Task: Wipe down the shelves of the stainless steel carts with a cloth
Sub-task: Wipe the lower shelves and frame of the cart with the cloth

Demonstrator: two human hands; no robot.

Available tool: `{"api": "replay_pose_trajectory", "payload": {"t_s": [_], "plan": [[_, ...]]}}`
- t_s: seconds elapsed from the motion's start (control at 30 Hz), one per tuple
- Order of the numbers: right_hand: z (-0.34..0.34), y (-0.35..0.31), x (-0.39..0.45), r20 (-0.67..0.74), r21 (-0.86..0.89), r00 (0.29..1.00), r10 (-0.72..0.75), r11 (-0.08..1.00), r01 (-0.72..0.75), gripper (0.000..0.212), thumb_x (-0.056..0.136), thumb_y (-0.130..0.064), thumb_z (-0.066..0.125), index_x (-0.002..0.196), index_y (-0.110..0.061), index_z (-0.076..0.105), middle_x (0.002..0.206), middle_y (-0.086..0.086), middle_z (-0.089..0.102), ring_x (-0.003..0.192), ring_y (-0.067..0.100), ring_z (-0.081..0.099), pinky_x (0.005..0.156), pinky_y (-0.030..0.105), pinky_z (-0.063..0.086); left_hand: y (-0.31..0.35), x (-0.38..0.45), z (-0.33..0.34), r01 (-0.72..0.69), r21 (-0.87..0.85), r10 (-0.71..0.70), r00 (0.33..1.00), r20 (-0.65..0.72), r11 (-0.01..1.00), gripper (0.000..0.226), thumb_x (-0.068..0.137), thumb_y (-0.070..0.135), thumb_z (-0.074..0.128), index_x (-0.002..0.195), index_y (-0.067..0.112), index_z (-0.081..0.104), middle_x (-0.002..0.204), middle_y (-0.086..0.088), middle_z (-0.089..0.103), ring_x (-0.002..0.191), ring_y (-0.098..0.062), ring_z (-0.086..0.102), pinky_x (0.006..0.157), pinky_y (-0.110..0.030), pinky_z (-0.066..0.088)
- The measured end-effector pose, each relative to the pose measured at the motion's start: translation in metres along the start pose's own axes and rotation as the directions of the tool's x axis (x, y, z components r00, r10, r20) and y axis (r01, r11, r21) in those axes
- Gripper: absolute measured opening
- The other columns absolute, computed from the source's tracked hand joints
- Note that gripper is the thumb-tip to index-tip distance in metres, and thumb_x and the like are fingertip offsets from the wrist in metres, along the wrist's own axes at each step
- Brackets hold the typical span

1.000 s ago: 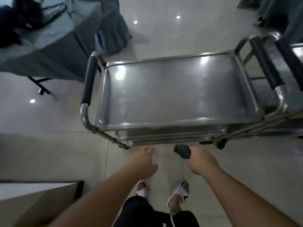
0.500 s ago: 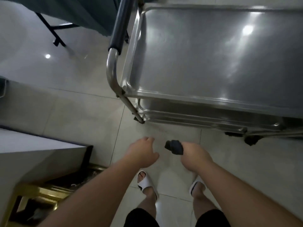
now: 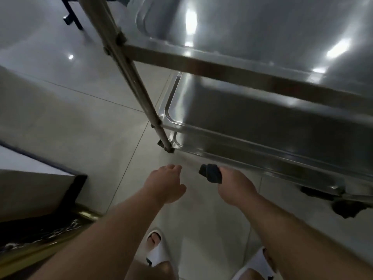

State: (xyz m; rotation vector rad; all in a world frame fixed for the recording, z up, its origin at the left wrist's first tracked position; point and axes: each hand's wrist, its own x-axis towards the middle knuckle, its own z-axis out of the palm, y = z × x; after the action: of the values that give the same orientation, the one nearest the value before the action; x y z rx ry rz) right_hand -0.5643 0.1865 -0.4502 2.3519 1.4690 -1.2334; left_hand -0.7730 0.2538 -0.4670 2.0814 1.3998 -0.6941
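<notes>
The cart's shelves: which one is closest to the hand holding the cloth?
The lowest shelf, whose rim runs just above the right hand gripping the dark cloth. The middle shelf and top shelf sit higher, farther away.

A dark, bunched cloth (image 3: 211,176) sits at 6 o'clock, below the stainless steel cart's (image 3: 262,122) empty, gleaming stacked shelves at 2 o'clock.

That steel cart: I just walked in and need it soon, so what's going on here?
A person is bent over the cart, seen from their head camera. Their right hand grips a dark cloth just in front of the lower shelf, not touching it yet. The left hand is open and empty, hovering over the floor. Both shelves look bare and shiny; whether any has been wiped can't be told.
</notes>
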Motion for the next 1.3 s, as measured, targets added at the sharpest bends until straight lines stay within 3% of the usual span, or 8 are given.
{"api": "replay_pose_trajectory", "payload": {"t_s": [0.23, 0.47, 0.6, 0.87, 1.03, 1.13, 1.2, 1.3], "plan": [[0.051, 0.000, 0.131, -0.106, -0.029, 0.992, -0.067, 0.998, 0.064, 0.043, 0.091, -0.023, 0.060, 0.132, -0.035, 0.052, 0.110, 0.006, 0.066, 0.093, 0.032, 0.063, 0.079, 0.041, 0.054, -0.038, 0.108, 0.049, -0.043, -0.014, 0.040, 0.985, -0.168, 0.999, 0.071, 0.093, 0.050, 0.063, 0.156, 0.026, 0.042, 0.155, -0.002, 0.051, 0.137, -0.028, 0.054, 0.109, -0.047, 0.048], [0.066, -0.009, 0.249, -0.453, 0.039, 0.866, -0.213, 0.965, 0.258, 0.054, 0.092, -0.016, 0.060, 0.142, -0.031, 0.049, 0.128, 0.013, 0.065, 0.114, 0.040, 0.063, 0.090, 0.041, 0.048, -0.077, 0.183, 0.075, -0.134, -0.010, 0.125, 0.945, -0.301, 0.991, 0.069, 0.093, 0.049, 0.064, 0.156, 0.030, 0.043, 0.155, 0.000, 0.050, 0.137, -0.028, 0.054, 0.111, -0.048, 0.048], [0.074, -0.020, 0.291, -0.524, -0.002, 0.822, -0.222, 0.966, 0.259, 0.039, 0.092, -0.014, 0.055, 0.129, -0.028, 0.052, 0.114, 0.008, 0.065, 0.092, 0.030, 0.059, 0.077, 0.039, 0.044, -0.085, 0.215, 0.092, -0.159, 0.029, 0.159, 0.925, -0.345, 0.987, 0.070, 0.095, 0.051, 0.063, 0.159, 0.033, 0.039, 0.161, 0.003, 0.045, 0.143, -0.028, 0.050, 0.113, -0.047, 0.045], [0.121, -0.058, 0.327, -0.687, 0.034, 0.693, -0.219, 0.943, 0.331, 0.037, 0.098, -0.016, 0.059, 0.134, -0.015, 0.054, 0.121, 0.016, 0.069, 0.111, 0.038, 0.066, 0.088, 0.042, 0.051, -0.148, 0.248, 0.125, -0.093, -0.197, 0.033, 0.956, -0.292, 0.976, 0.024, 0.098, 0.053, 0.064, 0.113, 0.034, 0.069, 0.115, 0.004, 0.073, 0.094, -0.011, 0.067, 0.079, -0.030, 0.055], [0.152, -0.069, 0.352, -0.506, 0.070, 0.765, -0.398, 0.865, 0.496, 0.053, 0.095, -0.025, 0.061, 0.147, -0.021, 0.049, 0.138, 0.009, 0.058, 0.128, 0.031, 0.055, 0.101, 0.038, 0.045, -0.163, 0.259, 0.109, -0.161, -0.364, -0.108, 0.780, -0.617, 0.917, 0.067, 0.077, 0.086, 0.055, 0.127, 0.043, 0.043, 0.105, 0.021, 0.053, 0.089, -0.002, 0.057, 0.065, -0.023, 0.046], [0.159, -0.065, 0.367, -0.141, -0.211, 0.813, -0.565, 0.820, 0.533, 0.057, 0.104, -0.025, 0.048, 0.160, -0.025, 0.034, 0.171, 0.009, 0.022, 0.157, 0.034, 0.014, 0.126, 0.054, 0.015, -0.149, 0.269, 0.099, -0.410, -0.498, -0.083, 0.704, -0.706, 0.764, 0.059, 0.077, 0.080, 0.061, 0.122, 0.043, 0.052, 0.104, 0.020, 0.062, 0.096, 0.005, 0.062, 0.066, -0.016, 0.049], [0.162, -0.061, 0.372, -0.081, -0.329, 0.750, -0.656, 0.728, 0.602, 0.057, 0.108, -0.017, 0.044, 0.162, -0.023, 0.027, 0.174, 0.008, 0.012, 0.159, 0.037, 0.002, 0.128, 0.058, 0.004, -0.133, 0.280, 0.098, -0.541, -0.630, -0.111, 0.703, -0.702, 0.557, 0.048, 0.082, 0.065, 0.070, 0.116, 0.033, 0.061, 0.094, 0.016, 0.070, 0.089, 0.004, 0.068, 0.066, -0.014, 0.055], [0.172, -0.050, 0.364, -0.120, -0.333, 0.740, -0.661, 0.730, 0.598, 0.056, 0.111, -0.039, 0.024, 0.166, -0.031, 0.014, 0.174, -0.005, 0.009, 0.160, 0.024, -0.002, 0.129, 0.047, 0.000, -0.115, 0.293, 0.098, -0.629, -0.743, -0.260, 0.696, -0.670, 0.231, 0.025, 0.081, 0.047, 0.074, 0.086, 0.024, 0.066, 0.073, 0.008, 0.068, 0.073, -0.010, 0.068, 0.068, -0.020, 0.054]]}}
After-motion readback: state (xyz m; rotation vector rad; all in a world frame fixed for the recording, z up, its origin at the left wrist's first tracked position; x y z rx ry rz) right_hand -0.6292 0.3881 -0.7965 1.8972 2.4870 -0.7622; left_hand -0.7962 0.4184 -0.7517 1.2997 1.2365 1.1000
